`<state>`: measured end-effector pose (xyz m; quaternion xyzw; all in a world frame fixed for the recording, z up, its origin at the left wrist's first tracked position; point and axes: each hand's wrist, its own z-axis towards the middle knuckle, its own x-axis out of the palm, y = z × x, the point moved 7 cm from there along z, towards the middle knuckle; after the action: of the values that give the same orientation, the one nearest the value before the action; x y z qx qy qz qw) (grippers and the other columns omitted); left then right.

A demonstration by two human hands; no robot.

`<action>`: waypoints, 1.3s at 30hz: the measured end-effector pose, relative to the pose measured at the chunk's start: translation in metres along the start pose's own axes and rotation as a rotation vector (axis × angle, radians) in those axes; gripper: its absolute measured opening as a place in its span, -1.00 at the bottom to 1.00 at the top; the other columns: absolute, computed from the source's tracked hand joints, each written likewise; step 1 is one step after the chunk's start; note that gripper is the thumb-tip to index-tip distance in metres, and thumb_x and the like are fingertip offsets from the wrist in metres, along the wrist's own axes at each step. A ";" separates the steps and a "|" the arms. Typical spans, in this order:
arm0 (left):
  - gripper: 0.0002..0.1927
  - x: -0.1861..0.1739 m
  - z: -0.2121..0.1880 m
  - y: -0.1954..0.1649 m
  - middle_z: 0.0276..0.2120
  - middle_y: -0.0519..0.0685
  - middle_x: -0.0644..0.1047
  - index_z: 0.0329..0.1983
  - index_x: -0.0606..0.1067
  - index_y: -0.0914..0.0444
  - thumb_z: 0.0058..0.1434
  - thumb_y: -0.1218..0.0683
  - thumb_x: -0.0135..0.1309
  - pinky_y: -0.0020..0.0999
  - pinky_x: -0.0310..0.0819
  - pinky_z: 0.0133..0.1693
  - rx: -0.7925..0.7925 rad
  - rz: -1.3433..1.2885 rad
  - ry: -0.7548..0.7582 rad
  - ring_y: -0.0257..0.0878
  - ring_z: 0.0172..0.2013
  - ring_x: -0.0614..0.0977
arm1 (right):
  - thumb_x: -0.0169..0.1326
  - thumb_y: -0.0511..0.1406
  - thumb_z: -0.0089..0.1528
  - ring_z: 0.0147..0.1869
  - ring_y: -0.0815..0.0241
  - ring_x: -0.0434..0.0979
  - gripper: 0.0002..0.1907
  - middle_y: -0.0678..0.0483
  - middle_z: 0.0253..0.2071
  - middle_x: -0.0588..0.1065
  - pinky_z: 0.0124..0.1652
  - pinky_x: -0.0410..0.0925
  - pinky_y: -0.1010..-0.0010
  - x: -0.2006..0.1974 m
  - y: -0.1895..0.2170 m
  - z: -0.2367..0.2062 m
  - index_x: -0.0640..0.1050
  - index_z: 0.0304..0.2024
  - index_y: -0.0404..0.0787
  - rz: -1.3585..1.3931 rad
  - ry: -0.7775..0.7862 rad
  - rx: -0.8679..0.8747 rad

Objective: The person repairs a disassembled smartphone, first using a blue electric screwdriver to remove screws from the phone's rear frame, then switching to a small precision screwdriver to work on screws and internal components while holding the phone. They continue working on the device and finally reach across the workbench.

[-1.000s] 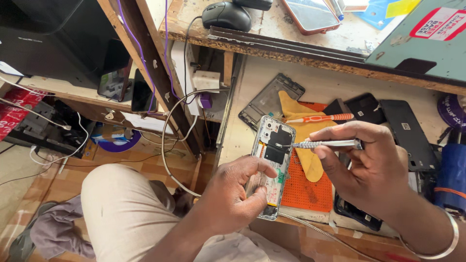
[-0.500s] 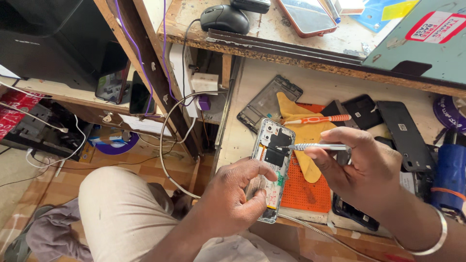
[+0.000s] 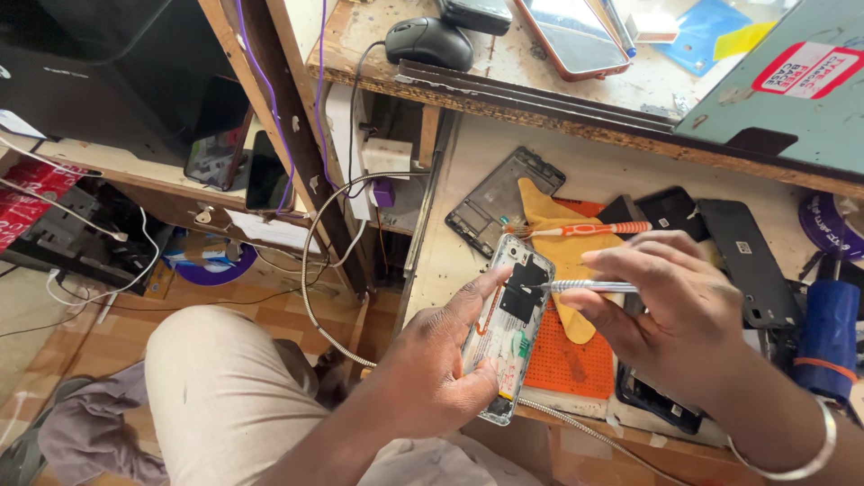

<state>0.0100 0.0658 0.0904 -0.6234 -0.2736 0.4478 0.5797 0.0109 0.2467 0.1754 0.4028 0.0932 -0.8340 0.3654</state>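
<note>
head view: one moment, person seated at a low wooden workbench [image 3: 450, 261], looking down at both hands.
opened phone [image 3: 510, 326]: one; back cover off, dark shield and green board exposed; held tilted over the near left edge of the bench, just above the orange mat [image 3: 576, 360].
left hand [image 3: 432, 369]: fingers wrapped around the lower half of the opened phone, thumb along its left edge, grasping it from beneath.
right hand [image 3: 670, 310]: fingers pinched on a metal tool [image 3: 585, 286], held like a pen; tip touches the dark shield near the phone's upper half.
handling, phone: judged light and stiff but fragile; bare board and thin flex parts exposed, so hold by the frame edges, not the inner face.
handling, tool: judged thin, rigid, slick metal; a slip could scratch the board.
yellow cloth [image 3: 558, 225]: one, lying on the mat, far of the phone.
orange-handled screwdriver [image 3: 585, 229]: one, resting across the cloth.
empty phone frame [image 3: 490, 193]: one, far left on the bench.
black phone parts [image 3: 738, 256]: about three dark backs or handsets to the right; exact count unclear.
computer mouse [image 3: 430, 40]: one, on the upper shelf, far.
bangle [image 3: 810, 459]: one, on the right wrist.
hands counted: two, both the person's own.
</note>
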 end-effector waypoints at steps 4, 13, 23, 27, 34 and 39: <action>-0.10 0.001 0.000 0.000 -0.44 -0.02 0.60 0.54 0.13 0.27 0.04 0.20 0.03 -0.43 0.45 -0.48 0.033 -0.043 -0.005 -0.38 -0.61 0.49 | 0.28 -0.33 0.14 0.01 -0.02 0.62 -0.57 -0.03 -0.08 0.60 0.10 0.40 0.21 0.001 0.001 -0.003 0.45 0.01 -0.26 0.250 0.031 -0.050; -0.09 0.002 0.001 0.001 -0.50 -0.04 0.57 0.53 0.13 0.30 0.02 0.23 0.02 -0.47 0.41 -0.51 0.024 -0.015 -0.006 -0.41 -0.65 0.45 | 0.24 -0.37 0.15 -0.05 -0.01 0.62 -0.60 -0.02 -0.15 0.57 -0.03 0.44 0.26 0.004 -0.004 -0.002 0.41 0.00 -0.28 0.310 0.053 0.021; -0.10 0.005 0.001 0.001 -0.50 -0.04 0.57 0.52 0.13 0.29 0.02 0.22 0.01 -0.46 0.42 -0.52 -0.003 -0.030 0.015 -0.42 -0.66 0.45 | 0.36 -0.28 0.14 -0.10 0.10 0.70 -0.56 0.00 -0.17 0.62 -0.10 0.52 0.32 0.005 -0.008 -0.008 0.48 -0.01 -0.24 0.164 0.067 0.058; -0.10 0.004 0.001 0.002 -0.50 -0.05 0.56 0.53 0.13 0.28 0.02 0.21 0.01 -0.45 0.41 -0.53 -0.026 -0.035 0.006 -0.42 -0.66 0.44 | 0.14 -0.37 0.20 -0.04 0.05 0.66 -0.57 -0.04 -0.12 0.59 -0.05 0.48 0.31 0.010 -0.008 -0.008 0.35 0.08 -0.36 0.405 0.100 0.059; -0.12 0.004 0.000 -0.001 -0.49 -0.06 0.55 0.52 0.15 0.31 0.04 0.22 0.01 -0.45 0.41 -0.51 0.050 -0.035 -0.013 -0.43 -0.63 0.44 | 0.27 -0.30 0.14 -0.14 0.04 0.68 -0.55 -0.08 -0.14 0.60 -0.16 0.50 0.34 0.007 -0.002 -0.009 0.42 0.02 -0.29 0.240 0.051 0.007; -0.10 0.006 0.001 0.004 -0.56 -0.05 0.52 0.52 0.15 0.28 0.02 0.22 0.01 -0.42 0.37 -0.56 -0.016 -0.010 0.007 -0.40 -0.67 0.41 | 0.38 -0.22 0.09 -0.17 0.03 0.69 -0.49 -0.07 -0.19 0.59 -0.19 0.51 0.32 0.004 -0.003 -0.012 0.46 -0.02 -0.26 0.074 0.004 -0.022</action>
<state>0.0114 0.0707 0.0853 -0.6281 -0.2785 0.4405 0.5778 0.0143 0.2520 0.1638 0.4034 0.0880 -0.8182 0.4002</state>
